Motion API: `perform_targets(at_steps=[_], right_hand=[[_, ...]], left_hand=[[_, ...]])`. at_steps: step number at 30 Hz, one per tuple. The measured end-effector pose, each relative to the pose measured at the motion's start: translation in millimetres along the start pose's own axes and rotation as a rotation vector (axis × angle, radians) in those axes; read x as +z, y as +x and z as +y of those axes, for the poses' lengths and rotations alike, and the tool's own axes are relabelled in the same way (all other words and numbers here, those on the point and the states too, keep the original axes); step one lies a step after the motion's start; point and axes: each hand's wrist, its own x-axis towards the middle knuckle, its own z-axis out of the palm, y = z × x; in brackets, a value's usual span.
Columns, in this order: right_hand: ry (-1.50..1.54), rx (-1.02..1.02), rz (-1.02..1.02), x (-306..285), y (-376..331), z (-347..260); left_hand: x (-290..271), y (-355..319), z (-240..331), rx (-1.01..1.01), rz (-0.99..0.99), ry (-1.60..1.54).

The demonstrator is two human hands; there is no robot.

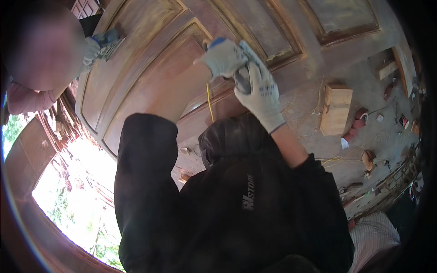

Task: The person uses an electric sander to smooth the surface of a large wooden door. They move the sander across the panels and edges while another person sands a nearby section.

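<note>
A panelled wooden door (150,68), brown with worn, yellowish patches along its mouldings, spreads over the upper left and upper middle of the frame and runs on to the upper right. The wearer's black top (227,227) fills the lower middle, its sleeves leading up to both forearms. A grey floor (298,113), strewn with scraps, takes up the right side. In the upper left is another person, whose gloved hand (92,49) is near the left part of the door. A pale striped sack (375,234) sits at the lower right.

The wearer's hands, both in whitish gloves, meet at the upper centre, in front of the door. The right hand (261,93) has its thumb and fingers curved round a grey piece; the left hand (224,58) is bent close against its upper left side, and whether its fingers grip anything I cannot tell. Right of the hands, a pale wooden block (337,109) lies on the floor, with a curled reddish strip (354,129) just beside it. The grey piece (244,81) shows between the two gloves, mostly covered, its kind unclear. A thin yellow cord (210,102) hangs below the left hand.
</note>
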Motion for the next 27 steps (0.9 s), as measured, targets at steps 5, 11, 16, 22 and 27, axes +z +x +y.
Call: perform_targets(at_steps=[5,11,16,22,27], right_hand=[[-0.012,0.014,0.058,33,-29,-14],[0.078,0.046,0.124,40,35,-31],[0.062,0.024,0.139,28,-24,-9],[0.074,0.097,0.100,37,-30,-18],[0.053,0.081,0.101,35,64,-42]], left_hand=[[27,-17,2,0.041,-0.094,-0.104],[-15,-4,-56,0.047,-0.111,0.137],[5,-7,1,0.155,-0.083,0.039],[39,-2,-9,0.200,-0.083,-0.013],[-16,-4,-74,0.065,-0.030,0.162]])
